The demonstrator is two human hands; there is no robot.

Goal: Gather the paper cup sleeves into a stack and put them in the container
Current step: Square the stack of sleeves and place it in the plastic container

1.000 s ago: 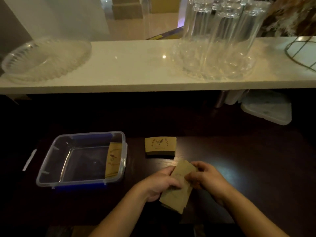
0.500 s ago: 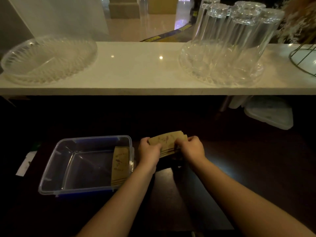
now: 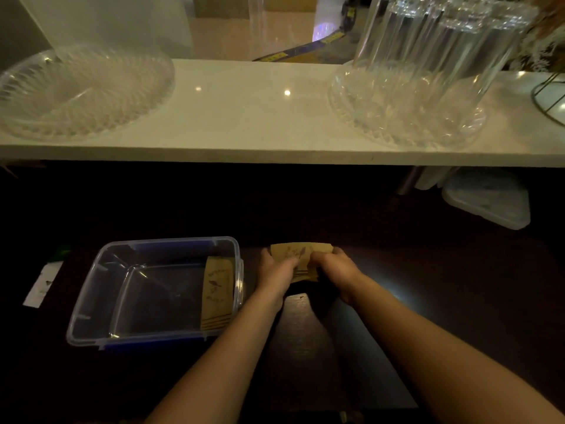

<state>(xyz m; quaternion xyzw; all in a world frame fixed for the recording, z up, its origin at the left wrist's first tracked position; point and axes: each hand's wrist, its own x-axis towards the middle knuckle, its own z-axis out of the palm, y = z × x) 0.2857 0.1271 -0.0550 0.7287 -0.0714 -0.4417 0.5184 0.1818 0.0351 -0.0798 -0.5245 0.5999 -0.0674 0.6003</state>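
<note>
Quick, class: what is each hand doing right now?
Left hand: closed on the stack of paper cup sleeves.
Right hand: closed on the same stack.

No readable text anywhere.
The sleeves (image 3: 301, 255) held in the hands and the sleeve (image 3: 216, 289) in the container (image 3: 153, 289) bear a printed bird emblem with curved lettering, too dim and small to read; the paper slip (image 3: 42, 284) shows only a dark smudge.

Head-worn view, forward and down, near table (image 3: 458, 301)
</note>
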